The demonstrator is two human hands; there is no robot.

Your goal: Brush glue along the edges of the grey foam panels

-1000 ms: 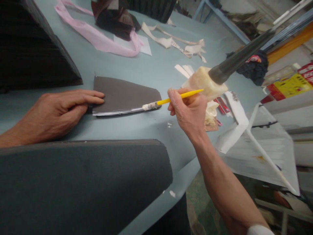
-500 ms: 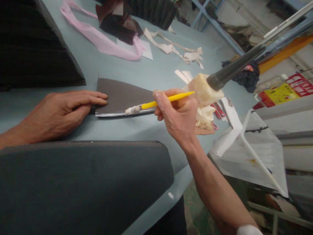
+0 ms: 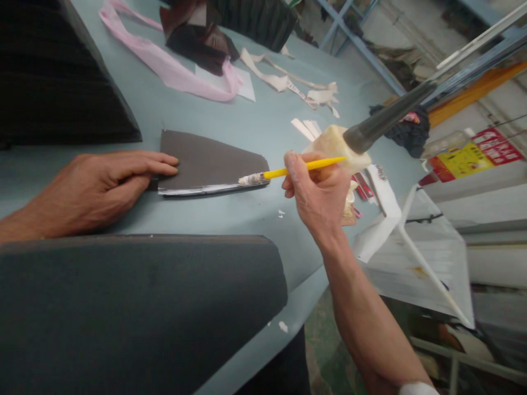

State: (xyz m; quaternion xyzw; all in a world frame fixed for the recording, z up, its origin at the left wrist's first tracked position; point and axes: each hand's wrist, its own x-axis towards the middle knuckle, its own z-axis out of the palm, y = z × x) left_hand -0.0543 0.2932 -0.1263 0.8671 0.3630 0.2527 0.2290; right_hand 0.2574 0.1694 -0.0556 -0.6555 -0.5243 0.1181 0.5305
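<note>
My left hand (image 3: 99,184) lies flat on the pale blue table (image 3: 255,126), its fingertips pressing the left end of a dark grey wedge-shaped piece (image 3: 206,162). My right hand (image 3: 319,192) pinches a yellow-handled brush (image 3: 288,171). The brush's white, glue-laden bristles touch the right end of the piece's near edge, which shows a white wet streak. Right behind my right hand stands a cream glue-crusted pot (image 3: 335,148) with a dark handle (image 3: 387,118) sticking out of it.
A large dark grey sheet (image 3: 135,307) covers the near table. A black stack (image 3: 57,77) sits at the left. Pink ribbon (image 3: 173,66), dark fabric (image 3: 197,33) and cream strips (image 3: 296,82) lie at the back. White paper (image 3: 415,247) hangs off the table's right edge.
The brush ran left along the near edge of the piece, then came back to its right end. My left hand has stayed put.
</note>
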